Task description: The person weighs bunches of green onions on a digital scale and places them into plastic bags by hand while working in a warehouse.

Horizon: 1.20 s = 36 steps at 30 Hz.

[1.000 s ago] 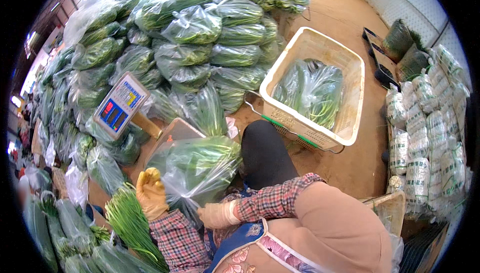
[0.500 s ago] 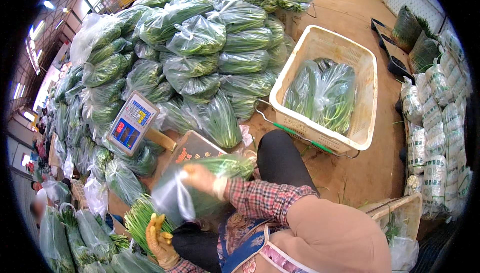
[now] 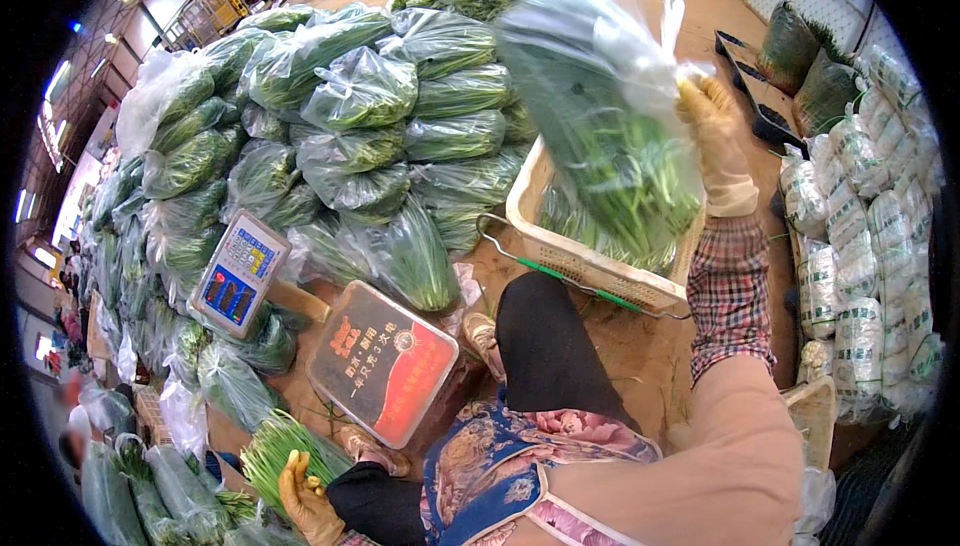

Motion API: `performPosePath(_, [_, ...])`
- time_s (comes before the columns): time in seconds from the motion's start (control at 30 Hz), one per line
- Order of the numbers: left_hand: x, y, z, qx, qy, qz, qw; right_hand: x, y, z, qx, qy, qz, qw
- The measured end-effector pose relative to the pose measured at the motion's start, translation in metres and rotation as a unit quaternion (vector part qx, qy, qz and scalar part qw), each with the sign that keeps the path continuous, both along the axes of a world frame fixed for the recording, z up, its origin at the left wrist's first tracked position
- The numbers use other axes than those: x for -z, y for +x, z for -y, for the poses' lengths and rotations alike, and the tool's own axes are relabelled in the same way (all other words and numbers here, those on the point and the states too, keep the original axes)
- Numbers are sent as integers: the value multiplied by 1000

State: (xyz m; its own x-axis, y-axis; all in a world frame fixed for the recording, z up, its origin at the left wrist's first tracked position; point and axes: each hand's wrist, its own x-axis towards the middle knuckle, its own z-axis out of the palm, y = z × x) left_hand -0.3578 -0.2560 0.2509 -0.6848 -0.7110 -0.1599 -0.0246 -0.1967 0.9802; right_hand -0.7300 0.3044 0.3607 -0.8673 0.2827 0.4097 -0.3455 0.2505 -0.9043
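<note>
Raised over the cream plastic crate point(image 3: 598, 268), my gloved right hand point(image 3: 715, 131) is closed on a clear plastic bag of long green vegetables point(image 3: 630, 161). The bag tilts and hides much of the crate's inside, where more bagged greens point(image 3: 565, 221) show. At lower left, my gloved left hand point(image 3: 308, 501) has its fingers loosely bent and apart, beside a loose bunch of green stalks point(image 3: 285, 451); whether it touches the stalks is unclear. Before my knees stands a scale's red and dark platform point(image 3: 385, 364), bare on top, with its display point(image 3: 240, 274) to the left.
A tall heap of bagged greens point(image 3: 360, 96) rises ahead and to the left. More filled bags point(image 3: 170, 486) lie at lower left. White wrapped packs point(image 3: 860, 246) are stacked along the right, with black trays point(image 3: 755, 86) beyond. The crate has a green-gripped wire handle point(image 3: 585, 291).
My right hand has carried the bag of greens from the scale up and right to above the crate, uncovering the platform. My left hand stays low beside the stalks.
</note>
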Motion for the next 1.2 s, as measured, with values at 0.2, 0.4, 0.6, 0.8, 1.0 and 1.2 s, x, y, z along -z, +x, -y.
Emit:
performPosePath(0.2, [6,-1,-9,3,-6,5,1000,96,38,53,-36,107,-1,994])
performPosePath(0.4, [-4,22,-13,-132,-85,2,988,142,101,232,-422,215,3,881])
performPosePath(0.6, [78,179,42,-314,-17,180,932,248,203,335,-672,224,87,701])
performPosePath(0.8, [249,399,-32,-188,-235,560,772,275,211,329,-680,251,156,671])
performPosePath(1.0, [298,355,-163,137,14,695,706,195,22,208,-363,92,-30,927])
performPosePath(1.2, [267,285,-136,107,-4,675,730,256,-106,-15,65,327,52,941])
